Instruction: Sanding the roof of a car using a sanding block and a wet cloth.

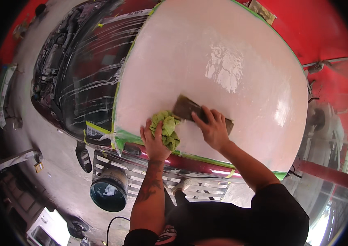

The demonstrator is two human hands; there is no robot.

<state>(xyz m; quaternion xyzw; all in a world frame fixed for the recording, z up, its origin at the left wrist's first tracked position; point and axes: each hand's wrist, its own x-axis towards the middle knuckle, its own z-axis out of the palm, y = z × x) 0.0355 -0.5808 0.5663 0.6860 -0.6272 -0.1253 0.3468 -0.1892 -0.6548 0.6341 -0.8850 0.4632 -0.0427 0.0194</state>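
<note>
A wide, pale pinkish car roof panel (170,53) lies before me, wet and shiny in places, bordered by green masking tape (206,158). My right hand (215,128) grips a dark, flat sanding block (187,107) that rests on the panel; its fingers lie over the block's right part. To the left, my left hand (156,141) is closed around a crumpled yellow-green cloth (168,131) near the panel's front edge. Cloth and block sit close together, and whether they touch is hard to tell.
Plastic sheeting (92,69) covers the windshield area at left, beside an exposed engine bay (53,57). Below the car's maroon side (182,162) are a slatted platform (200,190) and a bucket of dark liquid (108,194). A side mirror (83,157) sticks out nearby.
</note>
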